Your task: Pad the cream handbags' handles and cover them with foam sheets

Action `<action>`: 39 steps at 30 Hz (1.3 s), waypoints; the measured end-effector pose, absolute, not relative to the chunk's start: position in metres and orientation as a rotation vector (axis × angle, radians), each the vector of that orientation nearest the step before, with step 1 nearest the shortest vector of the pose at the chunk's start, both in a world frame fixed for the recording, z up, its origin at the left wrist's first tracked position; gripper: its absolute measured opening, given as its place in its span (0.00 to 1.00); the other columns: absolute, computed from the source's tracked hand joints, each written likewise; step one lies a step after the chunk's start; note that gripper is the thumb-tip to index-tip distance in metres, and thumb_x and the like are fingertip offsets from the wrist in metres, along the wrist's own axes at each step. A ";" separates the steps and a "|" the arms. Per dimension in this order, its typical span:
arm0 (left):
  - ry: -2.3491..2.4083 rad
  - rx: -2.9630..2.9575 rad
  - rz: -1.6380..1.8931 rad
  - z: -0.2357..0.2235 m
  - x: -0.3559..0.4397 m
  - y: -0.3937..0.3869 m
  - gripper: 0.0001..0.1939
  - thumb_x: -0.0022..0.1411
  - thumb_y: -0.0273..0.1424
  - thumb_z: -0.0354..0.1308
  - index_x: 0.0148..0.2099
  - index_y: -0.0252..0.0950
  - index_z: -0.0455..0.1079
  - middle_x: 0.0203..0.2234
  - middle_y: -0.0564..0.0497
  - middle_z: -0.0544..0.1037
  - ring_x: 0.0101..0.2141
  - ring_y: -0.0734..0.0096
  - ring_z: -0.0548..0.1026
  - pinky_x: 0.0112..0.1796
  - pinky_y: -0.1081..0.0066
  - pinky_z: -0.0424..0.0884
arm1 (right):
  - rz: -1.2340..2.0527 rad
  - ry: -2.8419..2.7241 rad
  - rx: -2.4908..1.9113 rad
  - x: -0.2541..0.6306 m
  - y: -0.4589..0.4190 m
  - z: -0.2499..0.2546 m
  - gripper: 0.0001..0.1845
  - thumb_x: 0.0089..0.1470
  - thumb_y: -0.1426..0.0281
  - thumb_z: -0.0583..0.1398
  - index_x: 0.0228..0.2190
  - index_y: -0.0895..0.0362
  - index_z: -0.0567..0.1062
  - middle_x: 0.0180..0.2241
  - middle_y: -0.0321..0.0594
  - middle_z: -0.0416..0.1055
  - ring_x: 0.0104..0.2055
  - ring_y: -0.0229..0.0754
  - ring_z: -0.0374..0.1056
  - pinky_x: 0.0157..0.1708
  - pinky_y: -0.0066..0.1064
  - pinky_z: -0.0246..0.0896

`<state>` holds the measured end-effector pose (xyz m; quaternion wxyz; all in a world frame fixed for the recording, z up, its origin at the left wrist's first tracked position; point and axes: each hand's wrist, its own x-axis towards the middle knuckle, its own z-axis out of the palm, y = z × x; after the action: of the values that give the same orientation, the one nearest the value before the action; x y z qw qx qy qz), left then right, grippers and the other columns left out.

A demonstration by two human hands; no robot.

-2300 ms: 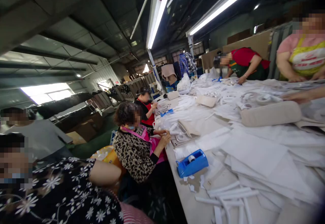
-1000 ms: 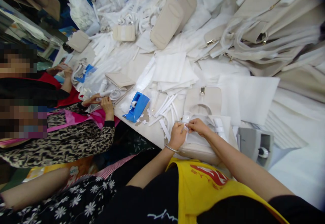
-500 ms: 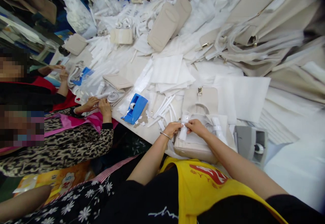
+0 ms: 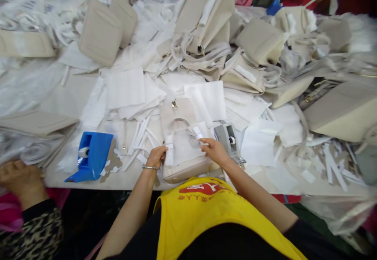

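Observation:
A beige handbag lies in front of me on the table, its flap with a gold clasp folded away from me. White sheeting covers part of its body. Two white wrapped pieces lie on it: a left wrap and a right wrap. My left hand, with a bracelet at the wrist, is closed at the left wrap's outer edge, fingertips pressed together. My right hand has its thumb and fingers closed at the lower end of the right wrap. The fingertips' exact hold is small in view.
A blue tape dispenser stands left, a grey one close right. White strips and foam sheets lie around the bag. More beige bags pile up beyond. A co-worker's hand is at far left.
The view has swung to the right. My right hand has left the left wrap and moved to the right wrap. My left hand stays by the left wrap, now at its outer edge.

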<state>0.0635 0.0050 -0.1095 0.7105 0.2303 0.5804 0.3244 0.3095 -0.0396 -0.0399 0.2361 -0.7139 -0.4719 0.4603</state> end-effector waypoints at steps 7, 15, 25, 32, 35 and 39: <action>1.323 0.483 0.695 -0.110 0.067 0.006 0.15 0.34 0.32 0.59 0.14 0.34 0.54 0.08 0.61 0.53 0.13 0.85 0.50 0.15 0.78 0.44 | 1.129 -0.670 -2.435 0.453 -0.111 -0.060 0.10 0.41 0.71 0.56 0.29 0.63 0.72 0.18 0.40 0.68 0.19 0.35 0.63 0.14 0.22 0.52; 1.332 0.485 0.693 -0.106 0.070 0.004 0.13 0.35 0.31 0.58 0.15 0.34 0.55 0.07 0.61 0.53 0.12 0.86 0.50 0.15 0.78 0.44 | 1.263 -0.641 -2.416 0.451 -0.106 -0.077 0.06 0.36 0.72 0.58 0.22 0.61 0.72 0.06 0.30 0.56 0.10 0.30 0.50 0.11 0.23 0.41; 1.317 0.484 0.684 -0.111 0.069 0.004 0.12 0.37 0.30 0.58 0.16 0.34 0.55 0.07 0.61 0.54 0.11 0.86 0.51 0.15 0.79 0.44 | 1.193 -0.614 -2.139 0.448 -0.143 -0.064 0.12 0.37 0.63 0.57 0.21 0.60 0.68 0.09 0.29 0.56 0.12 0.29 0.49 0.12 0.23 0.42; 1.322 0.466 0.670 -0.114 0.069 0.005 0.13 0.35 0.30 0.59 0.16 0.33 0.55 0.06 0.61 0.55 0.11 0.85 0.52 0.14 0.79 0.45 | 1.105 -0.634 -2.124 0.442 -0.192 -0.060 0.16 0.37 0.58 0.57 0.24 0.58 0.69 0.13 0.30 0.59 0.15 0.31 0.53 0.14 0.23 0.45; 1.313 0.456 0.662 -0.112 0.070 0.005 0.14 0.35 0.30 0.59 0.15 0.33 0.54 0.06 0.61 0.55 0.10 0.85 0.52 0.14 0.79 0.46 | 1.046 -0.611 -2.093 0.439 -0.198 -0.069 0.16 0.35 0.58 0.59 0.25 0.58 0.69 0.18 0.33 0.65 0.18 0.32 0.56 0.15 0.23 0.47; 1.308 0.442 0.659 -0.111 0.070 0.005 0.13 0.36 0.30 0.59 0.16 0.34 0.55 0.05 0.61 0.55 0.10 0.84 0.52 0.13 0.79 0.46 | 1.206 -0.502 -1.992 0.440 -0.203 -0.083 0.17 0.37 0.59 0.58 0.28 0.59 0.69 0.19 0.33 0.66 0.13 0.28 0.50 0.11 0.22 0.39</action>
<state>0.0704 0.0051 -0.1107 0.7216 0.2001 0.5919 0.2981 0.4401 -0.2033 -0.0826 0.3708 -0.7767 -0.1958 0.4701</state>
